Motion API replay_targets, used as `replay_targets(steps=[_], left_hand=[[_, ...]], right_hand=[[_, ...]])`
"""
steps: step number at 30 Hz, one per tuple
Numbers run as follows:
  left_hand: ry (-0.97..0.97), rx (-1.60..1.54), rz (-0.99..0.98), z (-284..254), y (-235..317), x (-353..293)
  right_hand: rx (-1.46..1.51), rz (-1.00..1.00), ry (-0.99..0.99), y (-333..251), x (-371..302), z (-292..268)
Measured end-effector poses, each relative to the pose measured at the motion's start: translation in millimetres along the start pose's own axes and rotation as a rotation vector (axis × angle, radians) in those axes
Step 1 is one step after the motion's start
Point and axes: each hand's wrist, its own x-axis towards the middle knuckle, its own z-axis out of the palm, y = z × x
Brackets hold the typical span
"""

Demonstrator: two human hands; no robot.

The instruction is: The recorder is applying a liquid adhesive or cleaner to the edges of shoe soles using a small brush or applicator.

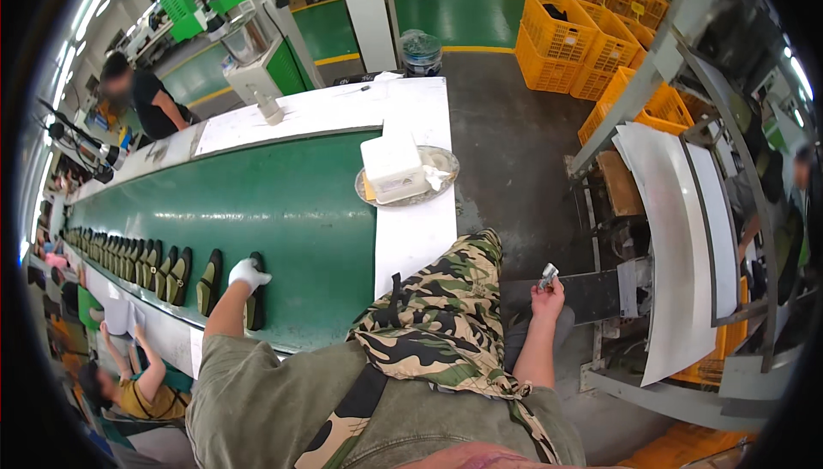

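My left hand [249, 273], in a white glove, is closed on the upper part of a dark shoe [255, 308] lying on the green conveyor belt [300, 212]. Just left of it lies another olive-and-black shoe [208, 283], first in a long row of similar shoes [178, 277] that runs off to the far left. Out to the right, beyond the camouflage apron [446, 315] I wear, my bare right hand [547, 299] is raised with its fingers closed round a small silvery object [549, 275]. Its exact kind is too small to tell.
On the white ledge at the belt's end, a white box [393, 165] stands on an oval tray [446, 160]. Orange crates [557, 36] are stacked at the back right. A metal frame with a pale sheet [664, 246] stands on my right. Other people [154, 96] are beside the belt.
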Motion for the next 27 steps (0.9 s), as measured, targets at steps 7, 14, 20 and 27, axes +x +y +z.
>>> replay_targets(steps=[7, 14, 20, 27], left_hand=[[0.248, -0.486, -0.228, 68.3, -54.2, -23.2], [0.1, -0.405, -0.341, 75.2, -97.4, 22.3], [-0.168, -0.108, -0.379, 64.3, -79.8, 45.3], [-0.406, 0.096, -0.125, 120.1, -7.6, -3.2]], right_hand=[[-0.188, -0.023, -0.015, -23.9, -17.7, 49.5], [-0.257, -0.027, -0.14, -26.5, -17.1, 138.3], [-0.272, 0.028, -0.401, -3.9, -16.2, 195.0], [-0.207, 0.021, -0.478, 43.9, -44.8, 243.9]])
